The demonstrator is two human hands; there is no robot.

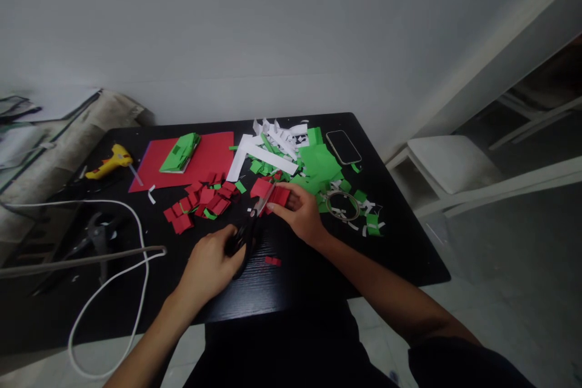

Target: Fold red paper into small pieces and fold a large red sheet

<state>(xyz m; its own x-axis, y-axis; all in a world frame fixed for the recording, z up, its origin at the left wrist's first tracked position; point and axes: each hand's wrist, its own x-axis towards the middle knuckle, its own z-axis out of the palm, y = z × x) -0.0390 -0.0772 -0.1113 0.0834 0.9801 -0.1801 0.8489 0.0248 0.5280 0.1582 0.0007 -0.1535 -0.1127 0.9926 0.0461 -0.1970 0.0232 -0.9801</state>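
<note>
My left hand is wrapped round the black handles of a pair of scissors, whose blades point away from me. Between the blades lies red paper, pinched by my right hand between thumb and fingers. Part of that paper stands out to the left of the blades. Left of the scissors, a heap of cut red paper pieces with a few green bits spreads over the black table. A small red scrap lies nearer to me.
Beyond my hands are white paper strips, green paper and a phone. A tape ring is at right. Leftward are a red sheet, folded green paper, a yellow glue gun and a looping white cable.
</note>
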